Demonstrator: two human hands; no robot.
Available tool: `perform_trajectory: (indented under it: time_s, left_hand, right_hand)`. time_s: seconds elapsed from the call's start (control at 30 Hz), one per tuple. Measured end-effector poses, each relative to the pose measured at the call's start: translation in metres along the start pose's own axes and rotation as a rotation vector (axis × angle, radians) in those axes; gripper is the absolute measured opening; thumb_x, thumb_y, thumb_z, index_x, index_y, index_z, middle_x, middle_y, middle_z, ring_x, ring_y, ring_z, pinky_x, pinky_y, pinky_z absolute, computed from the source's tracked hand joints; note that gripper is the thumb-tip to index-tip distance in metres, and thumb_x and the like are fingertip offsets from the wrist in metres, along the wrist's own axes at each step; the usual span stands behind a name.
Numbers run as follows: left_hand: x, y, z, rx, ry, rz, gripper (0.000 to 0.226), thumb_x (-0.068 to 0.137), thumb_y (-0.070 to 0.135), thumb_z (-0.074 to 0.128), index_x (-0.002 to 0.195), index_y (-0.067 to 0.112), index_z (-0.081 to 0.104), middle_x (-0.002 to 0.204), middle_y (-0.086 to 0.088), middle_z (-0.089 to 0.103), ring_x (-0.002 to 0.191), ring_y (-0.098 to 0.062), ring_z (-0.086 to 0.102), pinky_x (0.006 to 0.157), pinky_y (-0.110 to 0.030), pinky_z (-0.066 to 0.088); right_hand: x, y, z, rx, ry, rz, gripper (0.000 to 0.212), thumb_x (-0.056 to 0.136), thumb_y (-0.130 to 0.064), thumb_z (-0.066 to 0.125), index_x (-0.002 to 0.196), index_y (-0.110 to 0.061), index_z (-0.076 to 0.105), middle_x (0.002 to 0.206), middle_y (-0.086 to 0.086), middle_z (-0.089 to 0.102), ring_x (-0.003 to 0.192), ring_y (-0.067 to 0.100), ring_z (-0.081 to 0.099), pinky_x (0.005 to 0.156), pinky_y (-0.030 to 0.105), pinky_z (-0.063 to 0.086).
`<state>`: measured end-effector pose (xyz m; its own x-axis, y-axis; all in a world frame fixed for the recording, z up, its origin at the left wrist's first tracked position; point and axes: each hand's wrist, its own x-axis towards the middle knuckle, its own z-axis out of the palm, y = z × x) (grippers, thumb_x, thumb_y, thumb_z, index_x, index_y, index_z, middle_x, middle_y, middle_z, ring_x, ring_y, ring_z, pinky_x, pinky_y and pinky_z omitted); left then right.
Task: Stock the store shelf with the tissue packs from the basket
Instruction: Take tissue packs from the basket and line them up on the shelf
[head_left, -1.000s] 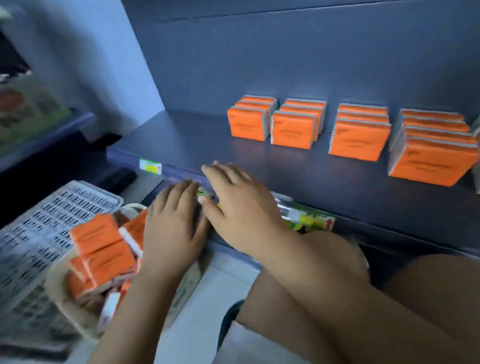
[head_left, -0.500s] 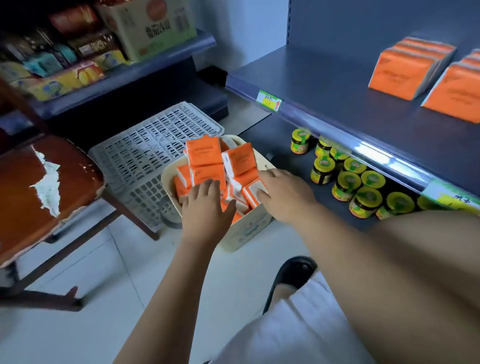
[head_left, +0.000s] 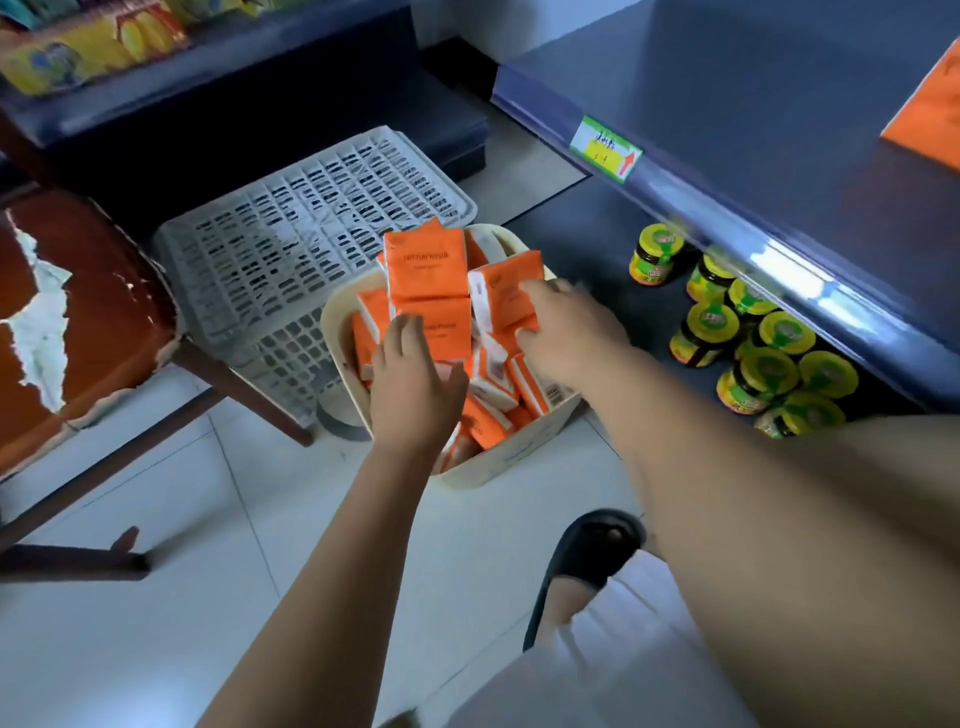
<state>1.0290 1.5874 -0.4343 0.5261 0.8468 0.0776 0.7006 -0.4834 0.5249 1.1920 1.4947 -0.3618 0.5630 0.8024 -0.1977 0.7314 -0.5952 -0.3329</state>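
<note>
A cream basket on the white floor holds several orange tissue packs, some upright, some tumbled. My left hand lies over the packs at the basket's left side, fingers straight and touching one pack. My right hand reaches in from the right; its fingers and thumb pinch the edge of a tilted orange pack. The dark blue shelf stands at the upper right, with the corner of one orange pack showing on it at the frame's edge.
Several green-lidded jars fill the lower shelf right of the basket. A grey slotted crate lies behind the basket. A chair with a torn brown seat stands left. My slippered foot is near the basket.
My view swung down from the shelf to the basket. Both hands left the shelf edge and dropped onto the packs; the right hand has closed on one.
</note>
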Motion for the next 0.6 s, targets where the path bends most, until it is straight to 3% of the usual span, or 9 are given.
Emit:
perform_trajectory:
  time_s: [0.1,0.23,0.33,0.43,0.6]
  left_hand:
    - [0.030,-0.004,0.003,-0.094,0.022,-0.118,0.071,0.086,0.024,0.068,0.150,0.008,0.040,0.155,-0.015,0.042,0.144,-0.037,0.037,0.115,-0.047,0.035]
    - [0.065,-0.008,0.008,-0.225,-0.007,-0.290,0.058,0.080,0.021,0.060,0.136,0.017,0.046,0.140,-0.010,0.051,0.136,-0.034,0.044,0.111,-0.051,0.041]
    - [0.078,-0.012,0.016,-0.300,0.003,-0.344,0.059,0.078,0.020,0.058,0.136,0.016,0.048,0.137,-0.010,0.055,0.129,-0.030,0.052,0.106,-0.047,0.048]
    - [0.082,-0.021,0.026,-0.381,0.059,-0.404,0.055,0.074,0.020,0.055,0.129,0.025,0.045,0.125,-0.004,0.061,0.119,-0.025,0.061,0.099,-0.049,0.056]
    - [0.074,-0.022,0.028,-0.397,0.104,-0.453,0.056,0.084,0.012,0.063,0.137,0.021,0.049,0.123,0.001,0.067,0.112,-0.019,0.066,0.094,-0.039,0.056]
  right_hand:
    - [0.033,-0.007,0.000,-0.005,0.005,-0.040,0.064,0.095,-0.025,0.063,0.154,-0.025,0.038,0.160,0.004,0.036,0.140,0.035,0.043,0.106,0.054,0.047]
    - [0.065,-0.006,0.005,-0.068,-0.009,-0.106,0.100,0.089,-0.015,0.069,0.165,-0.032,0.007,0.172,-0.001,0.015,0.152,0.033,0.028,0.113,0.053,0.039]
    - [0.071,-0.001,0.021,-0.197,-0.061,-0.094,0.112,0.088,-0.023,0.074,0.164,-0.034,-0.007,0.166,0.010,0.030,0.148,0.036,0.034,0.110,0.053,0.042]
    - [0.068,0.001,0.046,-0.290,-0.048,-0.111,0.105,0.086,-0.029,0.077,0.163,-0.030,0.007,0.154,0.013,0.041,0.139,0.036,0.043,0.107,0.048,0.043]
    - [0.072,-0.006,0.048,-0.278,0.083,-0.154,0.084,0.082,-0.016,0.081,0.150,-0.020,0.032,0.167,0.010,0.021,0.146,0.036,0.034,0.113,0.047,0.040]
